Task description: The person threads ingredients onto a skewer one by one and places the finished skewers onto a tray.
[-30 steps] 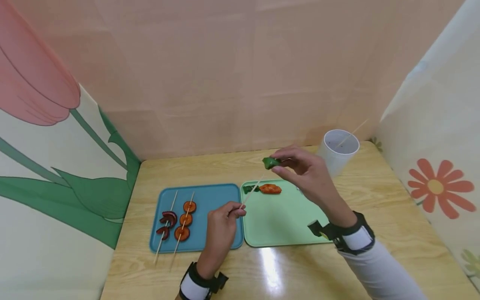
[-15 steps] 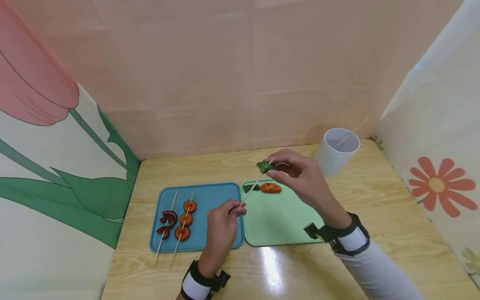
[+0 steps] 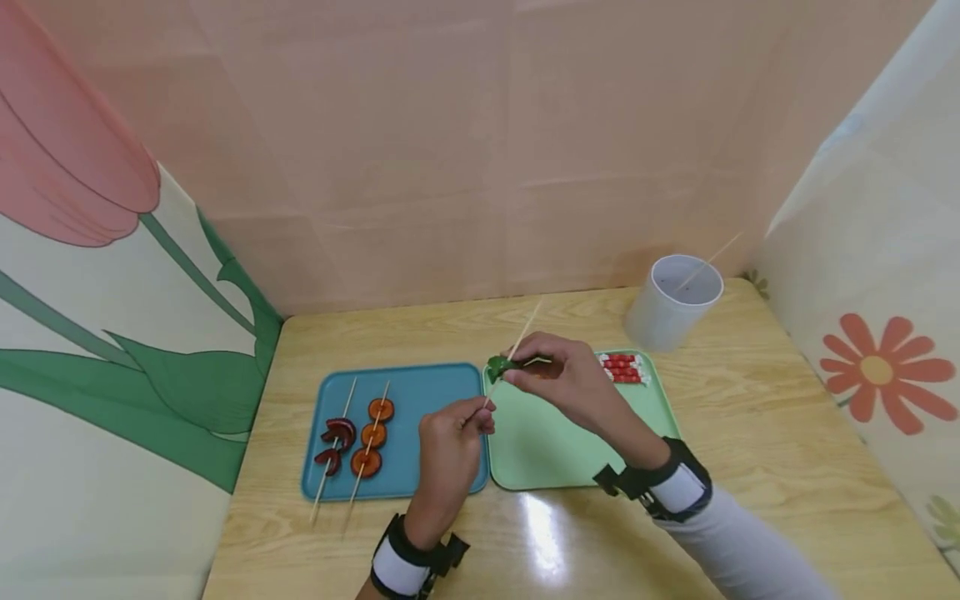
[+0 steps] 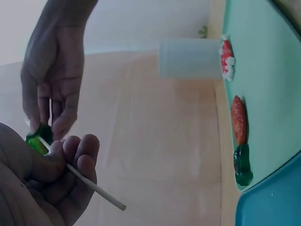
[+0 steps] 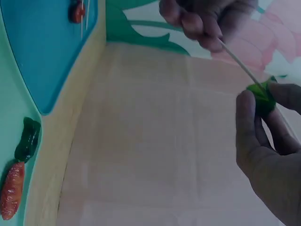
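Between thumb and fingers, my left hand pinches a thin wooden skewer near its lower end. A glossy green pepper piece is threaded on that skewer, and the fingertips of my right hand pinch it a little above the left hand. In the right wrist view the skewer passes through the pepper piece and comes out the far side. On the green tray below lie another green pepper piece and an orange-red sausage-like piece, both mostly hidden by the right hand in the head view.
Left of the green tray, a blue tray bears two loaded skewers, one with orange round slices, one with dark red curled pieces. Red-and-white sticks lie on the green tray's far right. Behind stands a white cup with a skewer.
My right hand has moved down and left, sliding the pepper piece along the skewer towards my left hand. More skewer shows above it, and the red-and-white sticks have come into view.
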The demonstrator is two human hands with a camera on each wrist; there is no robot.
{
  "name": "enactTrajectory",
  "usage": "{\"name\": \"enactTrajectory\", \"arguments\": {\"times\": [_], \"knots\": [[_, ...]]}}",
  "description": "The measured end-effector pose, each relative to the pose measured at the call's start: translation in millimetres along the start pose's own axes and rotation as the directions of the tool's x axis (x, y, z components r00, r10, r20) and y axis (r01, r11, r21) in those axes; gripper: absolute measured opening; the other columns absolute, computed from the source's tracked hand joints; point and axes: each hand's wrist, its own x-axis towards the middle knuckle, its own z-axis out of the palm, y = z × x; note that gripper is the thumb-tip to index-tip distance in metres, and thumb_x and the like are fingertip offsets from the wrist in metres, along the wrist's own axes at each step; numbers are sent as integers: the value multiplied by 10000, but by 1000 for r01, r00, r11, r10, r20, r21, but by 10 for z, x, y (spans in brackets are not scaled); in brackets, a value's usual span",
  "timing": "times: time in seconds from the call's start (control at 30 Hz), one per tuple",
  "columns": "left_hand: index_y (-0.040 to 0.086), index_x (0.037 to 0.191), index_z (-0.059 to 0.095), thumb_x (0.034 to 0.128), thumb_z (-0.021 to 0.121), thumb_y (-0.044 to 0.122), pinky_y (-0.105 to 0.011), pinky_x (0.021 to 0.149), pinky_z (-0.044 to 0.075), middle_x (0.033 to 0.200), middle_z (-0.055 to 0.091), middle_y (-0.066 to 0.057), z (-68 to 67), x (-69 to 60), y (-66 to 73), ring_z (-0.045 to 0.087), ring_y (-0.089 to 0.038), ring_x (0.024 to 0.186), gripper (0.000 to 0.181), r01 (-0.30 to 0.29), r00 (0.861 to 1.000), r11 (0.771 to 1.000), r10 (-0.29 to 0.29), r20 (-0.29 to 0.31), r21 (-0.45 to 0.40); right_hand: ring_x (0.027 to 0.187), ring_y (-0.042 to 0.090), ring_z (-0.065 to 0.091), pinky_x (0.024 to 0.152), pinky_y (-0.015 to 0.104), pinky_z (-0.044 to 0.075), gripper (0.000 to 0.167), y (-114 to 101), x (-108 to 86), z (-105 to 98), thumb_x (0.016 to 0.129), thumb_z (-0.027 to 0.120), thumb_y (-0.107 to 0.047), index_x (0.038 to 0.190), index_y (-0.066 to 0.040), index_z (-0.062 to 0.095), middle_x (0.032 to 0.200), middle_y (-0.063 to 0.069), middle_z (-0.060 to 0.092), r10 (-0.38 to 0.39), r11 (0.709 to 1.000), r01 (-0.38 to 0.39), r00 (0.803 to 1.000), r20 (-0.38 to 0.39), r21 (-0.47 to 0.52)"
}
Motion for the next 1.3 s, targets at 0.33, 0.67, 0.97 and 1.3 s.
{"name": "enactTrajectory", "arguments": {"times": [0.33, 0.67, 0.97, 1.3], "knots": [[1, 866, 796, 880, 746, 6, -170, 595, 583, 713, 747, -77, -34, -24, -73, 716, -139, 607, 52, 20, 999, 995, -17, -40, 93, 1022, 164, 719, 859, 295, 624, 144, 250, -52, 251, 904, 786, -142, 1044, -114, 769, 1105, 83, 727, 33, 999, -37, 990, 134, 22], [12, 840, 783, 911, 729, 80, -205, 637, 609, 699, 748, -79, -171, -44, -131, 735, -153, 634, 112, 26, 995, 991, -12, -101, 133, 1105, 357, 679, 941, 507, 577, 328, 1047, 324, -218, 922, 759, -106, 1230, -4, 710, 1182, 179, 720, 156, 774, -70, 984, 82, -629], [3, 893, 791, 916, 723, 53, -187, 637, 605, 738, 761, -82, -214, -108, -137, 739, -142, 654, 87, 77, 994, 993, -69, -88, 87, 906, 272, 605, 754, 407, 601, 221, 1902, 249, -158, 901, 745, -12, 1121, 4, 728, 1018, 136, 678, 29, 484, 88, 993, 116, -871], [-5, 889, 789, 902, 721, -23, -188, 637, 606, 758, 764, -101, -222, -98, -144, 738, -151, 654, 72, 80, 993, 992, -71, -89, 96, 859, 309, 587, 651, 388, 584, 206, 2083, 280, -50, 924, 687, 25, 1114, 19, 609, 988, 179, 655, -142, 247, 237, 968, 207, -939]]}}
